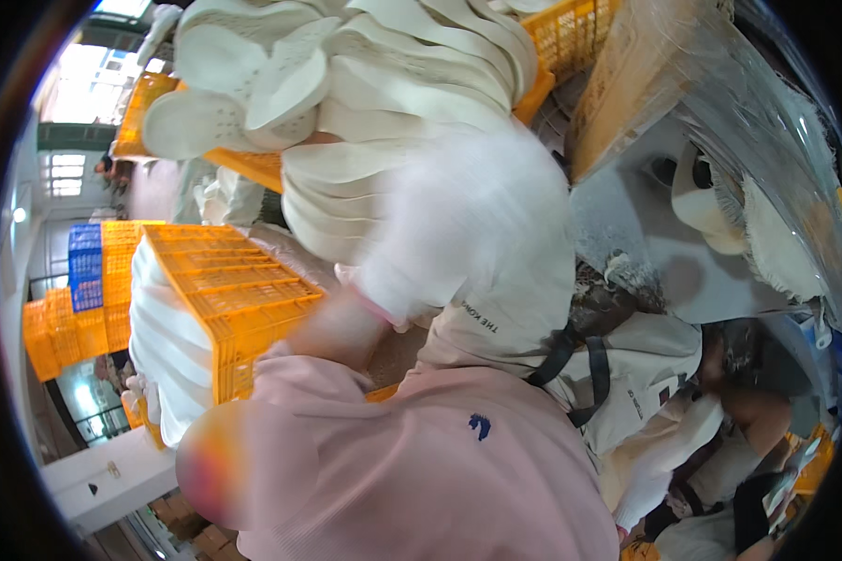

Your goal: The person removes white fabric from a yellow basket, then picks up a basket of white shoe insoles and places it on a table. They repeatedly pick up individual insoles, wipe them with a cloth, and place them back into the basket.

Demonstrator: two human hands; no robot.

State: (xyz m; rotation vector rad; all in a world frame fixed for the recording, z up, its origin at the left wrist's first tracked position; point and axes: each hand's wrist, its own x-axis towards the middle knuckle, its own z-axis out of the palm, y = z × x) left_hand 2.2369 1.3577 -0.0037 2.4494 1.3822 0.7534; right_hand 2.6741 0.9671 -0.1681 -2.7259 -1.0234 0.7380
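Note:
My left hand (440, 215), in a white glove with a pink-edged cuff, is smeared by motion in front of a stack of white sole-shaped foam pieces (393, 89). Its fingers cannot be made out, and neither can anything they may hold. Some of the foam pieces are dotted with small holes. The pink sleeve and bare wrist lead up to that glove from the left. At the lower right, a white-gloved hand (666, 463), apparently my right, hangs beside a beige apron (496, 327) with black straps. Its fingers are unclear.
An orange crate (229, 290) stands at the left with white curved pieces beside it. Farther off are stacked orange crates (65, 332) and a blue crate (85, 266). To the right, clear plastic (767, 103) hangs near a grey surface (627, 215) and a fleecy white piece (772, 238).

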